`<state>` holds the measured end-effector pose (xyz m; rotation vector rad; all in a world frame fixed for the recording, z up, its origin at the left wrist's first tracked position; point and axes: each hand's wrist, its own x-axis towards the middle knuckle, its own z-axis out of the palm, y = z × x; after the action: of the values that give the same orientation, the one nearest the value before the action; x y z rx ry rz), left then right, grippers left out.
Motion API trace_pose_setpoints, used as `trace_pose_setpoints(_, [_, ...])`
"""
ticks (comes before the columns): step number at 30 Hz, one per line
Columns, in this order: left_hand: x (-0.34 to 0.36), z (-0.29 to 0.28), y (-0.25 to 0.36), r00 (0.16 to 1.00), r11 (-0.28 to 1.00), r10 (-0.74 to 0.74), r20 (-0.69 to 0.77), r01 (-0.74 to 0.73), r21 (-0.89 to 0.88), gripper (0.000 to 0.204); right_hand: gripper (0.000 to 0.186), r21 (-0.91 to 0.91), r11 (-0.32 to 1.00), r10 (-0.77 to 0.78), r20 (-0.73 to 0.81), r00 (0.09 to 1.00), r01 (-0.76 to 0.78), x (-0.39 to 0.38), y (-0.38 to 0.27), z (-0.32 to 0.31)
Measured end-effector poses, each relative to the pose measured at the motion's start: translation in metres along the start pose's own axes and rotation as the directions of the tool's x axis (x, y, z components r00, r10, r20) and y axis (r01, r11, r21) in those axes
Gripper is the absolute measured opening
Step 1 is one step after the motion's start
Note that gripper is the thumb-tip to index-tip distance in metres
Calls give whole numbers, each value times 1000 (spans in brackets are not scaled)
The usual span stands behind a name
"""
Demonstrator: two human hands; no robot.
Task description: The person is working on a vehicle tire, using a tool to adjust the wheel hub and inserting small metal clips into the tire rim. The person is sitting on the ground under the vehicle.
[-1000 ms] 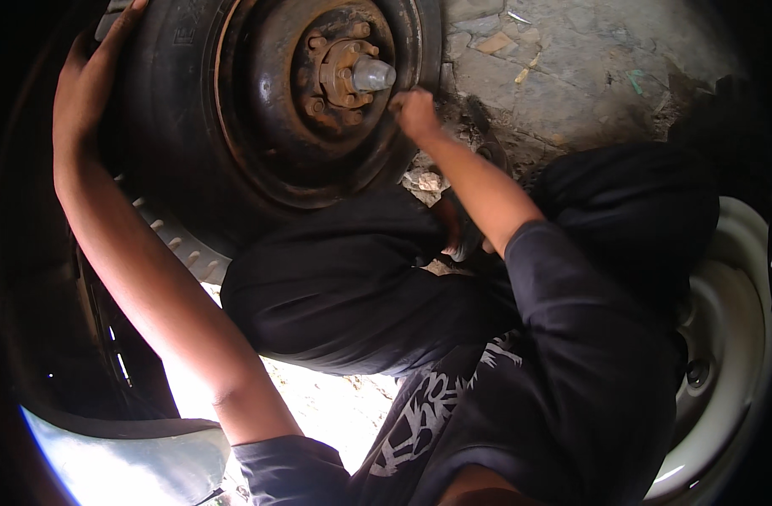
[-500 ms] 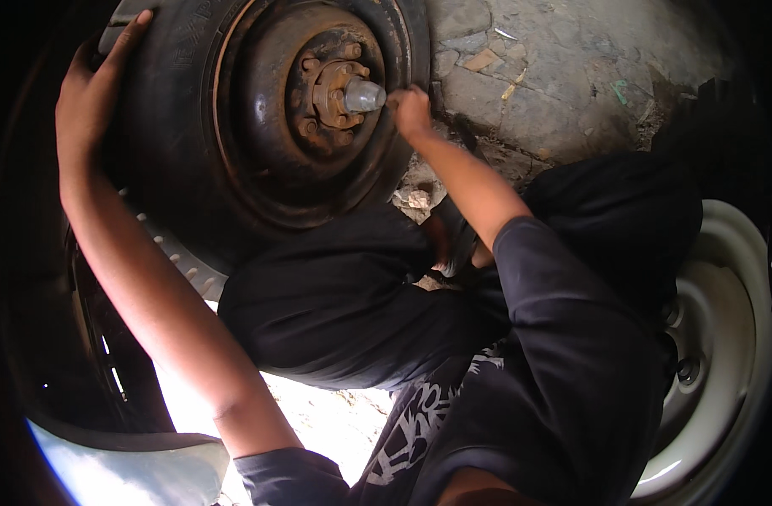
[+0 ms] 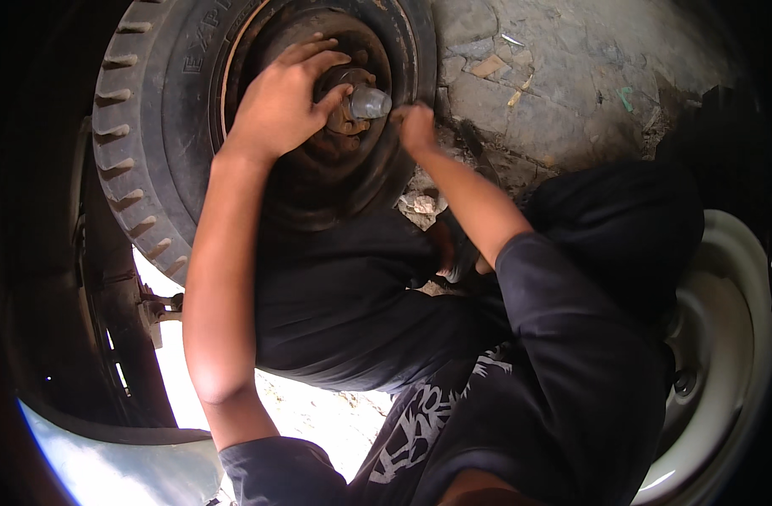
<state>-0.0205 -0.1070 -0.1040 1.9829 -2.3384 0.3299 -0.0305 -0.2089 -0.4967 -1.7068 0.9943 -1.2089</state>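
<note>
A black tyre point(image 3: 162, 126) on a rusty wheel rim point(image 3: 318, 190) stands upright at the upper left. From its brown hub point(image 3: 342, 126), ringed with nuts, a silvery tapered cylinder point(image 3: 371, 103) sticks out; I cannot tell whether it is a hub cap or a tool. Over the left side of the hub lies my left hand point(image 3: 285, 105), open, fingers spread and thumb close to the cylinder's base. It hides several nuts. Just right of the cylinder's end is my right hand point(image 3: 416, 128), fingers curled closed. What those fingers hold, if anything, is hidden.
A pale wheel rim point(image 3: 736, 312) stands close on my right. Stony ground point(image 3: 554, 101) with chips and a green scrap point(image 3: 625, 99) stretches beyond the tyre. My dark-clothed legs point(image 3: 360, 320) are folded below the wheel. A shiny curved panel point(image 3: 133, 468) fills the lower left.
My left hand has gone from the tyre's outer tread to the hub, moving right and nearer. The right hand stays by the cylinder's end, slightly lower in view.
</note>
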Motion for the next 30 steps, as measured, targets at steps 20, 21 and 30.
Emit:
trace_pose_setpoints(20, [-3,31,2,956,986,-34,290,79,-147,41,18,18,993,111,78,991,-113,-75,-50,8])
trace_pose_setpoints(21, [-5,28,4,950,983,-47,308,99,-157,41,18,29,982,186,78,979,-189,-82,-57,12])
trace_pose_setpoints(30, [-12,15,-1,959,968,-53,277,118,-223,39,14,-120,991,60,68,996,-52,10,-31,-12])
